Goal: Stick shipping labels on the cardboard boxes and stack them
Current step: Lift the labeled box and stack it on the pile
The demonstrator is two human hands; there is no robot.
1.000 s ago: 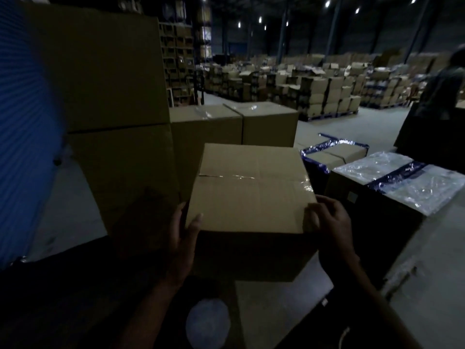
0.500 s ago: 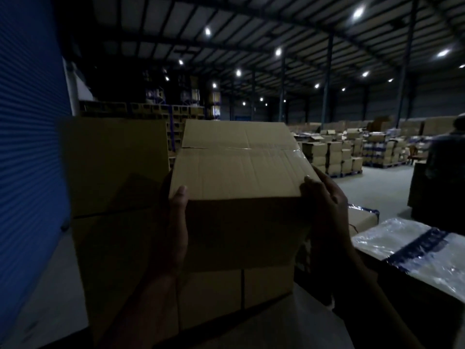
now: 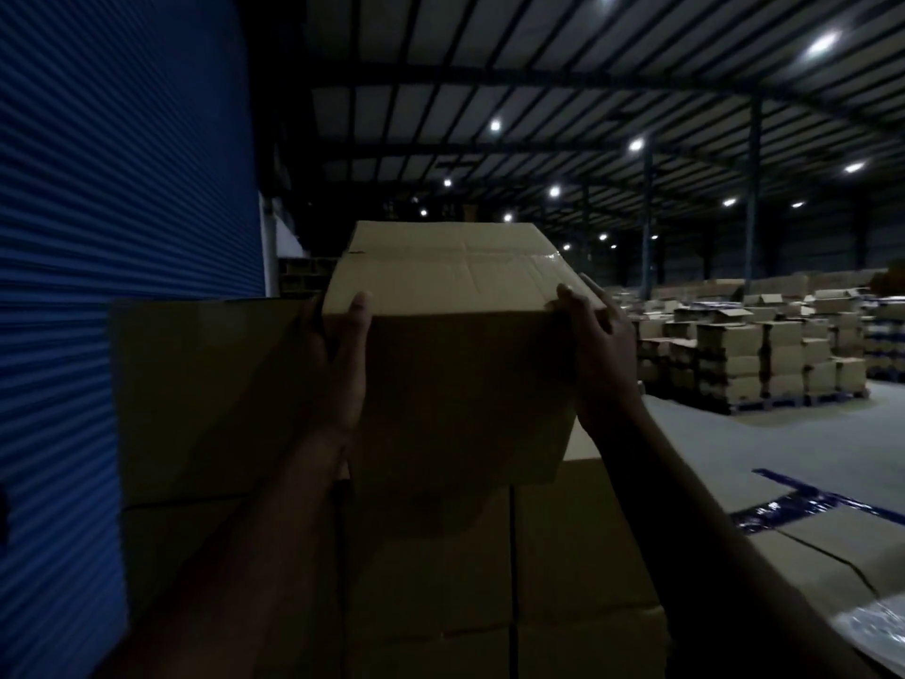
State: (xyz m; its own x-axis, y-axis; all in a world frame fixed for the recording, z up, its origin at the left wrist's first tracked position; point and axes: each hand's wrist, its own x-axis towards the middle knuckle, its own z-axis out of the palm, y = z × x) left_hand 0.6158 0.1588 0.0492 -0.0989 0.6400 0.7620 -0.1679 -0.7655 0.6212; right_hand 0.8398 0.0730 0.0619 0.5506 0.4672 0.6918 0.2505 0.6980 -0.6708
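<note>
Cardboard box (image 3: 455, 365) (taped top) | left hand (image 3: 338, 370), right hand (image 3: 595, 350) | fingers grip its sides | above stacked boxes (image 3: 578, 556)

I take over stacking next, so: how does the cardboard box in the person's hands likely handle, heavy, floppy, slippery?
Probably fairly light: the left hand and right hand hold the cardboard box raised by its sides alone. It looks stiff; its edges stay straight, though the top shows creases. Plain card should not slip, but the tape strip on top may be slicker.
</note>
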